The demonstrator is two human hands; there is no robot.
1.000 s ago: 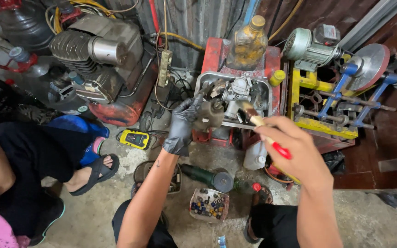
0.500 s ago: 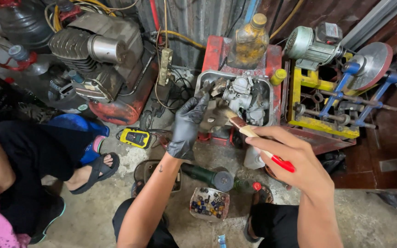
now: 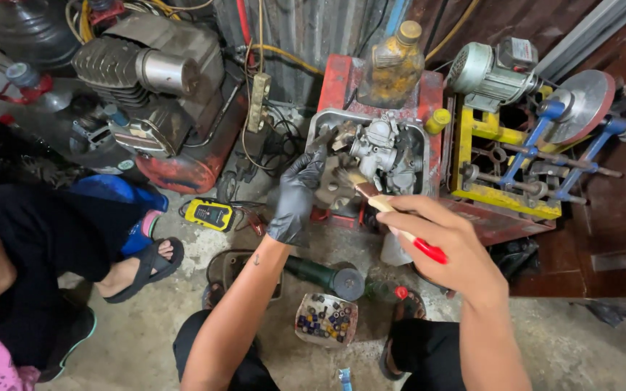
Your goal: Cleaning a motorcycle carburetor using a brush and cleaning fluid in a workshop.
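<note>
A small tub of bits sits on the floor nearest. Above it, the bare right hand pinches a red-handled brush; the gloved left hand grips a grimy part over the metal tray holding a carburettor.

Left hand: black glove. Right hand: bare. Forearms unsleeved; dark trousers, sandals.

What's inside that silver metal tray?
Inside the metal tray sits a grey carburetor. The gloved left hand holds a grimy part there; the right hand holds a brush. The tray's bottom is mostly covered.
</note>
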